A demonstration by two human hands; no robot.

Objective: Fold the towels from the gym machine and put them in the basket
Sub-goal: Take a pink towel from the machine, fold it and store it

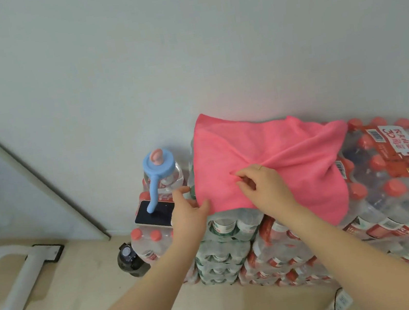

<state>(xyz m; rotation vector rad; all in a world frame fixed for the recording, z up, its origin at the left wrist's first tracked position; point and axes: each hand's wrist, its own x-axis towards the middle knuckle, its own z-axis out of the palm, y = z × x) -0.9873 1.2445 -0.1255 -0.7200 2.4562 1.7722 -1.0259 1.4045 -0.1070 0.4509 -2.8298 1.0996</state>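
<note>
On bottled-water packs point(385, 205) marked "30": both hands' grip pinching pink towel point(272, 148), left hand point(189, 208), right hand point(262, 185)

The pink towel point(266, 160) is soft, fuzzy cloth, not shiny. The water bottles point(385, 205) are clear plastic in shiny wrap. The phone point(155, 213) has smooth, glossy glass. The wall point(180, 50) looks flat and dull.

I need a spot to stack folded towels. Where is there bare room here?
Bare floor lies left of the water bottle packs, before the dark bottle. The pack tops are crowded: pink towel, both hands, phone, blue-lidded bottle.
</note>
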